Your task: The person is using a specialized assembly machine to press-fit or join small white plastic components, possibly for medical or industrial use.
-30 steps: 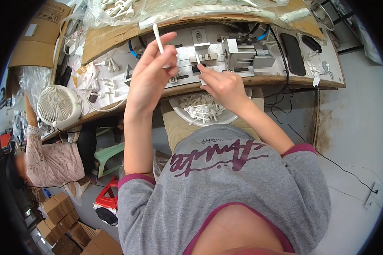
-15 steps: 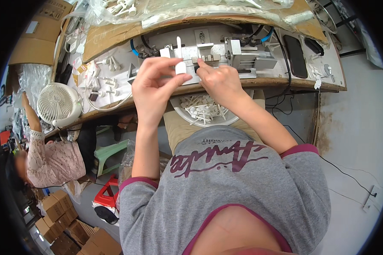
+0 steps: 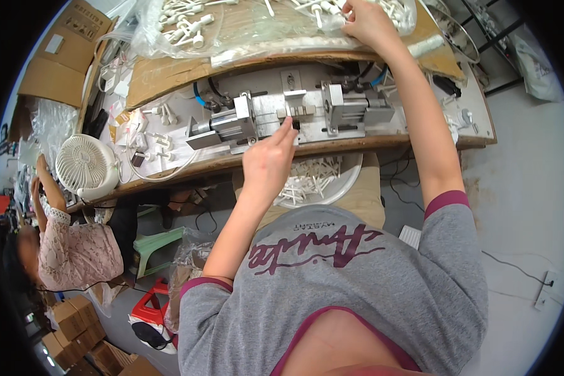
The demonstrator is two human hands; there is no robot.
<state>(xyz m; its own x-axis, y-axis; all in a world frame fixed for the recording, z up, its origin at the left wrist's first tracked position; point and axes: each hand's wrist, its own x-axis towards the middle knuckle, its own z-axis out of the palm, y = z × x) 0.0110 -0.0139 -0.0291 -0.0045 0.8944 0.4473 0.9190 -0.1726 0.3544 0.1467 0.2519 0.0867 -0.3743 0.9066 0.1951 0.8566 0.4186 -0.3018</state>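
A person's left hand (image 3: 268, 164) is pointing its index finger at a metal block (image 3: 304, 111) between two clamps (image 3: 335, 108), the other fingers folded. The right hand (image 3: 371, 26) is hovering by white plastic sticks (image 3: 318, 15) on cardboard (image 3: 169, 73); whether its bent fingers are pinching one, I cannot tell. More sticks (image 3: 313, 178) are filling a bowl (image 3: 354, 174) below.

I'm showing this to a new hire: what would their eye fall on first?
Probably the metal fixture mid-bench, with the left hand at its near side. Next, perhaps, the right hand by the white parts at the picture's top, and the white fan at left.
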